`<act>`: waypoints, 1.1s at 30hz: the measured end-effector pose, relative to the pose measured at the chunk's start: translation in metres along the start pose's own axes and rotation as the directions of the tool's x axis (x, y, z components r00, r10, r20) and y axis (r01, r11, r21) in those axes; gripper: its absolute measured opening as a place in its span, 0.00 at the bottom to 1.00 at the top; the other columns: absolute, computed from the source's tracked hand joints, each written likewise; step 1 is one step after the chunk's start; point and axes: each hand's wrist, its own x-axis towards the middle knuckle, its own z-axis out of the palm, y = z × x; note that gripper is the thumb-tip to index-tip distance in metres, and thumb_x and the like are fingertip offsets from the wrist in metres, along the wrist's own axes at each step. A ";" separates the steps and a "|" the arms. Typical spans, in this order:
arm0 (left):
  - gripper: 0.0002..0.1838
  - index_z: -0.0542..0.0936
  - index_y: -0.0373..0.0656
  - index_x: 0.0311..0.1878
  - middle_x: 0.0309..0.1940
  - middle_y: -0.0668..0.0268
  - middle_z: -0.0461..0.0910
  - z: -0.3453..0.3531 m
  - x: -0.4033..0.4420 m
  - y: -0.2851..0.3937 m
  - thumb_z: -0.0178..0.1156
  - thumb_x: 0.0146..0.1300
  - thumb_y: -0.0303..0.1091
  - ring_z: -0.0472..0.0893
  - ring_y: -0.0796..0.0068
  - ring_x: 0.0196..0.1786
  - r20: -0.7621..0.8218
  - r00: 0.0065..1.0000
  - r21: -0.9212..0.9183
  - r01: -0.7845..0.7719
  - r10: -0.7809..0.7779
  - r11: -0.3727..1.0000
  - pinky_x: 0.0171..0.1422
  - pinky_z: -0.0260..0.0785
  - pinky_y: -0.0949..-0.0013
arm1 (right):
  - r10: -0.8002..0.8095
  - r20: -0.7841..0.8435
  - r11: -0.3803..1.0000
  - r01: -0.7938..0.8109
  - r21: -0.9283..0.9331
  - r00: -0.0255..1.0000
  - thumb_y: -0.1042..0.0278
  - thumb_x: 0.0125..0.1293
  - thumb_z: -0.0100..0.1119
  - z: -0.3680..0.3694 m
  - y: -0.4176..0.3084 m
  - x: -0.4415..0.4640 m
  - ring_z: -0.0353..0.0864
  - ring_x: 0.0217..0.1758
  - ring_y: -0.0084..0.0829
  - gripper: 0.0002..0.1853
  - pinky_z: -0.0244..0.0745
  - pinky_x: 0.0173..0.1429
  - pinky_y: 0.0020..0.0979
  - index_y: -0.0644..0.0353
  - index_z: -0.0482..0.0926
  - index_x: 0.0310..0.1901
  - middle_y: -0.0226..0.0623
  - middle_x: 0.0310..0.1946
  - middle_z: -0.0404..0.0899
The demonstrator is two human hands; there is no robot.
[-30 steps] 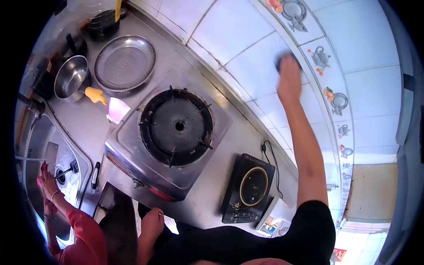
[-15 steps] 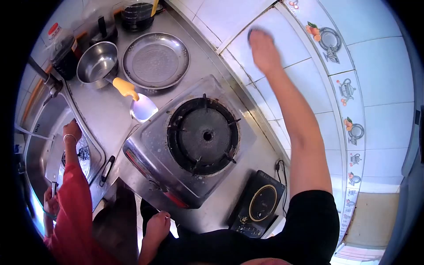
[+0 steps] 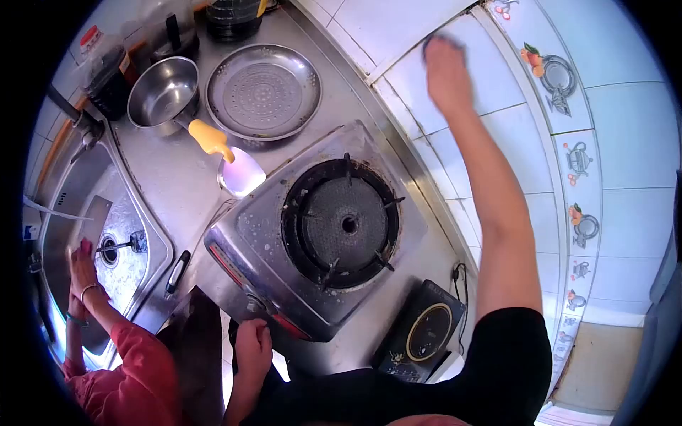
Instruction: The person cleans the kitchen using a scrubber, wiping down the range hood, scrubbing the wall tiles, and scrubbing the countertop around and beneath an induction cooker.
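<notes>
High on the white tiled wall, my right hand is closed around a dark pad, pressed to a tile. Motion blurs the pad, so its exact kind is unclear. My left hand hangs low by the front of the gas stove, its fingers curled in, with nothing visible in them. A black pan support sits on the stove top. Behind the stove, a yellow-handled metal scoop lies beside a round metal plate.
A metal pot and a dark-filled bottle stand on the counter at the back left. At the right sits a black induction cooker with a cable. Over the sink, a co-worker in red sleeves handles a flat blade.
The view has shifted slightly. My right hand stays on the tile with the pad, while my left hand remains low. The co-worker's hands have come together on the blade in the sink.
</notes>
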 end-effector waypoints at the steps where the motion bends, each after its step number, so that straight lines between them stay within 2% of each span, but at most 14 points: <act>1: 0.07 0.73 0.37 0.39 0.35 0.53 0.73 0.001 0.004 0.004 0.56 0.55 0.23 0.74 0.53 0.40 -0.016 0.999 0.010 -0.043 0.043 0.999 0.45 0.67 0.59 | -0.131 0.051 0.991 0.129 0.047 0.990 0.71 0.65 0.39 0.001 -0.002 -0.030 0.63 0.66 0.40 0.21 0.58 0.67 0.41 0.70 0.66 0.58 0.44 0.61 0.67; 2: 0.08 0.73 0.37 0.39 0.36 0.53 0.73 -0.001 0.008 0.006 0.56 0.55 0.23 0.74 0.53 0.41 -0.034 0.995 0.028 -0.089 0.090 0.996 0.46 0.66 0.59 | -0.254 0.092 0.965 0.244 0.099 0.963 0.71 0.65 0.39 -0.013 -0.005 -0.040 0.63 0.66 0.40 0.21 0.58 0.67 0.41 0.70 0.66 0.58 0.44 0.61 0.67; 3: 0.09 0.73 0.37 0.40 0.36 0.53 0.73 -0.003 0.010 0.007 0.56 0.54 0.22 0.73 0.53 0.42 -0.051 0.992 0.031 -0.118 0.119 0.993 0.47 0.66 0.59 | 0.018 0.316 0.935 -0.128 0.331 0.949 0.71 0.64 0.41 -0.019 0.000 -0.034 0.63 0.65 0.39 0.21 0.60 0.66 0.40 0.70 0.67 0.58 0.43 0.61 0.68; 6: 0.11 0.73 0.37 0.41 0.38 0.53 0.72 -0.001 0.005 0.009 0.56 0.53 0.22 0.72 0.52 0.44 -0.084 0.980 0.062 -0.176 0.181 0.982 0.49 0.65 0.57 | -0.018 -0.068 0.991 0.009 -0.137 0.998 0.70 0.63 0.41 -0.037 0.032 0.014 0.64 0.64 0.41 0.21 0.60 0.66 0.38 0.69 0.67 0.56 0.44 0.59 0.68; 7: 0.11 0.72 0.37 0.41 0.39 0.53 0.72 -0.002 0.007 0.010 0.56 0.53 0.22 0.72 0.51 0.45 -0.084 0.974 0.088 -0.205 0.212 0.975 0.50 0.64 0.57 | 0.035 -0.159 0.998 -0.044 -0.052 0.987 0.70 0.61 0.44 -0.026 0.032 0.029 0.65 0.63 0.41 0.20 0.62 0.63 0.40 0.68 0.68 0.54 0.46 0.59 0.67; 10: 0.11 0.72 0.37 0.41 0.39 0.53 0.72 0.001 0.010 0.006 0.56 0.53 0.22 0.72 0.51 0.46 -0.092 0.968 0.063 -0.227 0.232 0.972 0.52 0.64 0.57 | 0.167 0.188 0.984 -0.176 0.034 0.968 0.70 0.61 0.43 -0.006 -0.006 0.024 0.67 0.59 0.42 0.17 0.62 0.62 0.41 0.65 0.70 0.51 0.47 0.54 0.70; 12: 0.11 0.72 0.37 0.41 0.40 0.53 0.72 0.002 0.005 0.008 0.57 0.52 0.22 0.71 0.51 0.47 -0.078 0.970 0.029 -0.231 0.232 0.973 0.52 0.64 0.56 | -0.082 0.223 0.914 -0.016 0.406 0.971 0.71 0.62 0.40 0.036 -0.046 -0.056 0.68 0.58 0.42 0.17 0.63 0.63 0.41 0.66 0.70 0.51 0.49 0.53 0.71; 13: 0.12 0.72 0.37 0.41 0.40 0.53 0.72 -0.002 0.007 0.010 0.57 0.52 0.22 0.71 0.51 0.47 -0.072 0.966 0.033 -0.247 0.249 0.968 0.53 0.64 0.56 | -0.309 0.159 0.913 0.246 0.326 0.938 0.70 0.62 0.41 0.042 -0.052 -0.096 0.68 0.58 0.43 0.21 0.62 0.64 0.41 0.67 0.69 0.55 0.49 0.56 0.69; 16: 0.14 0.72 0.35 0.43 0.46 0.49 0.69 -0.004 0.014 0.010 0.57 0.52 0.23 0.68 0.48 0.51 -0.097 0.963 0.059 -0.248 0.253 0.967 0.57 0.61 0.54 | -0.225 0.443 0.914 0.031 0.404 0.868 0.70 0.62 0.41 0.019 -0.035 -0.102 0.63 0.65 0.40 0.22 0.57 0.69 0.38 0.68 0.67 0.58 0.46 0.60 0.67; 21: 0.19 0.68 0.28 0.48 0.55 0.43 0.62 0.007 0.022 0.016 0.56 0.52 0.22 0.62 0.44 0.59 -0.152 0.970 0.087 -0.179 0.191 0.980 0.65 0.54 0.51 | -0.049 0.107 0.995 0.058 -0.078 0.993 0.71 0.63 0.40 0.011 -0.039 -0.006 0.62 0.66 0.40 0.22 0.53 0.70 0.40 0.68 0.67 0.58 0.46 0.61 0.66; 24: 0.22 0.65 0.26 0.51 0.58 0.43 0.58 0.008 0.022 0.019 0.55 0.51 0.23 0.60 0.43 0.62 -0.155 0.976 0.020 -0.152 0.154 0.988 0.68 0.51 0.52 | -0.277 0.295 0.929 0.177 0.325 0.915 0.70 0.62 0.43 0.064 -0.070 -0.065 0.61 0.67 0.40 0.23 0.55 0.70 0.40 0.66 0.67 0.59 0.44 0.62 0.66; 27: 0.26 0.63 0.25 0.55 0.60 0.41 0.56 0.003 0.021 0.019 0.55 0.52 0.23 0.58 0.42 0.64 -0.128 0.975 0.026 -0.182 0.184 0.983 0.69 0.50 0.52 | -0.263 0.328 0.893 0.100 0.438 0.907 0.69 0.61 0.44 0.064 -0.061 -0.113 0.62 0.66 0.39 0.22 0.57 0.69 0.38 0.65 0.70 0.57 0.41 0.62 0.67; 31: 0.31 0.60 0.25 0.59 0.63 0.39 0.54 0.003 0.018 0.022 0.57 0.52 0.25 0.55 0.41 0.67 -0.133 0.971 0.017 -0.198 0.199 0.980 0.70 0.48 0.52 | -0.256 0.148 0.962 0.238 0.133 0.955 0.68 0.62 0.45 0.012 -0.039 -0.040 0.63 0.65 0.37 0.20 0.57 0.69 0.36 0.68 0.73 0.53 0.39 0.59 0.70; 33: 0.34 0.58 0.24 0.61 0.64 0.38 0.52 0.006 0.014 0.014 0.59 0.51 0.27 0.53 0.40 0.68 -0.134 0.973 0.035 -0.185 0.188 0.982 0.71 0.47 0.51 | -0.327 0.288 0.942 0.284 0.179 0.900 0.68 0.62 0.45 0.043 -0.063 -0.038 0.63 0.65 0.37 0.19 0.57 0.68 0.37 0.67 0.74 0.52 0.39 0.59 0.70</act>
